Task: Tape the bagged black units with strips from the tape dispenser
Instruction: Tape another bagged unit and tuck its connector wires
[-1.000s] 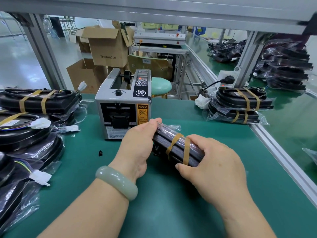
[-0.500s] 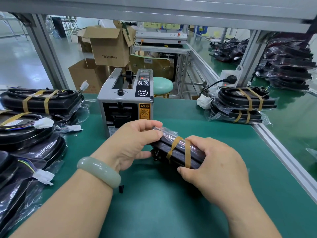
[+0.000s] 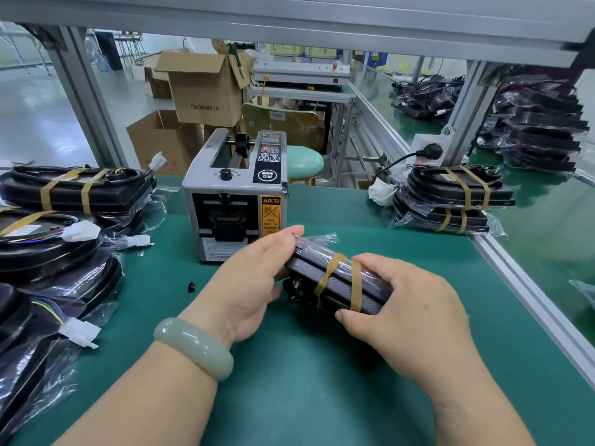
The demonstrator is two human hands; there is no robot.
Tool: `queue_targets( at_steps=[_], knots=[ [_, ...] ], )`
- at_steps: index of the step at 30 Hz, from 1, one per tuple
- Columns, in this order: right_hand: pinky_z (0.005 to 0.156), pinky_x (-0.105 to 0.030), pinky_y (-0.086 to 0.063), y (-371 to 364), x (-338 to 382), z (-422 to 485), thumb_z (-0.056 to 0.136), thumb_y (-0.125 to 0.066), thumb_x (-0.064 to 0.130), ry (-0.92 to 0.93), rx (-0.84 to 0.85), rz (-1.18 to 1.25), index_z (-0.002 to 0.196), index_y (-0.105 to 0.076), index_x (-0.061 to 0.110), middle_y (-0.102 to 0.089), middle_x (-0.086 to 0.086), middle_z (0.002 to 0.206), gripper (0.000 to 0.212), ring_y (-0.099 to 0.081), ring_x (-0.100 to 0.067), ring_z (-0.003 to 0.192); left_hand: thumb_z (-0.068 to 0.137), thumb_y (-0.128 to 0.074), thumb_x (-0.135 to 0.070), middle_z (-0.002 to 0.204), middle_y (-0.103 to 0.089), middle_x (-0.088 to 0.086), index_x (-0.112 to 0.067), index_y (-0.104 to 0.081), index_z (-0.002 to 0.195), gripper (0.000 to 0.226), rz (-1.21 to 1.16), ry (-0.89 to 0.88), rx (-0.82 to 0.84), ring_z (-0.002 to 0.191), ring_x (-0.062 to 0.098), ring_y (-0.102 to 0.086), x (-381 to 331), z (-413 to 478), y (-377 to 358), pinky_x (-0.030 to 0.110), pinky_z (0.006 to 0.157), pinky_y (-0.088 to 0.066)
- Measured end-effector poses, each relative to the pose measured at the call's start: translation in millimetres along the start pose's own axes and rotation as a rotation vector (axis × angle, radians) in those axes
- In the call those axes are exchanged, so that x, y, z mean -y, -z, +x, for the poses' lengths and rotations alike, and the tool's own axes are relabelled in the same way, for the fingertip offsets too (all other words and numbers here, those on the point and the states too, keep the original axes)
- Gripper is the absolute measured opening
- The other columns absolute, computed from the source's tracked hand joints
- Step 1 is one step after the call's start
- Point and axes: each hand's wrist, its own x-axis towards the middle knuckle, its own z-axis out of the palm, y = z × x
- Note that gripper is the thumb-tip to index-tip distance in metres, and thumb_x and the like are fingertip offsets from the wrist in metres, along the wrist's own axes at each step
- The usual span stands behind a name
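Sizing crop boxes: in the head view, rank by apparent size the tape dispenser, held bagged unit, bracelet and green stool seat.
1. tape dispenser
2. held bagged unit, partly covered
3. bracelet, not far behind; nearness to the camera enlarges it
4. green stool seat

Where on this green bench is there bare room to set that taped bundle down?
Bare mat lies between the tape dispenser and the right-hand stack, between the right hand and the aluminium rail, and at the front between the forearms. The left side is crowded with bagged units. Mid-bench, the left hand and right hand hold the taped unit.
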Motion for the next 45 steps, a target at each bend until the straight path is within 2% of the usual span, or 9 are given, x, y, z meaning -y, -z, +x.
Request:
queue_targets(
  at_steps=[4,7,9,13,18,21,26,40,45],
  knots=[
    [0.079,-0.023,-0.027,6,-4,-3,0.055,-0.072,0.061,0.067,0.085,-0.143,0.134,-0.034,0.047,-0.055,0.023,0.114,0.088,-0.042,-0.004,0.106,0.099,-0.046,-0.028,0.088,-0.071,-0.007,-0.027,-0.07,0.101,0.024,-0.016,-0.025,-0.067,0.085,0.012,-0.059,1,1,-5,0.033,0.078,-0.047],
    [0.112,-0.034,-0.005,22,-20,-5,0.042,-0.056,0.074,0.06,0.124,-0.289,0.134,-0.029,0.047,-0.042,0.028,0.124,0.099,-0.033,0.003,0.12,0.099,-0.045,-0.027,0.086,-0.069,-0.006,-0.025,-0.07,0.097,0.025,-0.06,-0.01,-0.097,0.08,0.013,-0.059,-2,2,-4,0.032,0.071,-0.049],
    [0.115,-0.033,-0.002,29,-31,-3,0.041,-0.056,0.076,0.04,0.254,-0.155,0.126,-0.03,0.06,-0.036,0.037,0.123,0.09,-0.029,0.011,0.114,0.1,-0.045,-0.028,0.086,-0.069,-0.006,-0.025,-0.071,0.095,0.026,-0.079,-0.005,-0.105,0.076,0.012,-0.059,-3,4,-3,0.031,0.068,-0.049],
    [0.098,-0.02,-0.041,18,-31,2,0.049,-0.071,0.06,0.087,0.485,0.403,0.12,-0.043,0.063,-0.057,0.032,0.12,0.076,-0.052,0.01,0.11,0.101,-0.043,-0.031,0.085,-0.073,-0.01,-0.026,-0.07,0.102,0.027,-0.121,0.005,-0.132,0.062,0.004,-0.064,-5,10,-3,0.024,0.057,-0.048],
    [0.085,0.008,-0.025,-2,-32,3,0.04,-0.075,0.063,0.131,0.431,0.386,0.119,-0.021,0.077,-0.031,0.055,0.121,0.097,-0.035,0.03,0.111,0.098,-0.048,-0.037,0.084,-0.072,-0.006,-0.024,-0.071,0.088,0.028,-0.157,0.032,-0.166,0.076,0.011,-0.062,-2,14,5,0.03,0.071,-0.049],
    [0.08,0.005,-0.032,-4,-32,3,0.046,-0.073,0.063,0.15,0.402,0.399,0.107,-0.03,0.079,-0.046,0.045,0.116,0.077,-0.048,0.017,0.105,0.095,-0.052,-0.042,0.077,-0.073,-0.009,-0.022,-0.068,0.088,0.027,-0.161,0.023,-0.34,0.069,0.006,-0.065,0,14,11,0.026,0.066,-0.049],
    [0.081,-0.001,-0.039,-7,-33,3,0.052,-0.073,0.059,0.178,0.365,0.393,0.11,-0.038,0.07,-0.055,0.034,0.113,0.069,-0.056,0.007,0.1,0.09,-0.062,-0.027,0.069,-0.062,-0.005,-0.021,-0.061,0.078,0.014,-0.196,-0.03,-0.695,0.045,0.0,-0.051,-13,20,37,0.011,0.036,-0.037],
    [0.082,-0.013,-0.046,-6,-31,3,0.056,-0.072,0.057,0.222,0.349,0.365,0.113,-0.043,0.06,-0.06,0.026,0.109,0.064,-0.059,0.0,0.096,0.093,-0.056,-0.02,0.051,-0.057,-0.01,-0.018,-0.056,0.074,0.019,-0.232,0.176,-0.568,0.031,-0.002,-0.046,-43,29,42,0.008,0.036,-0.035],
    [0.085,-0.026,-0.051,-7,-31,3,0.053,-0.075,0.063,0.21,0.357,0.383,0.115,-0.045,0.055,-0.061,0.022,0.107,0.069,-0.06,-0.002,0.095,0.093,-0.057,-0.019,0.065,-0.056,-0.008,-0.018,-0.055,0.076,0.017,-0.211,0.182,-0.605,0.032,-0.002,-0.047,-45,33,42,0.007,0.036,-0.034]
  ],
)
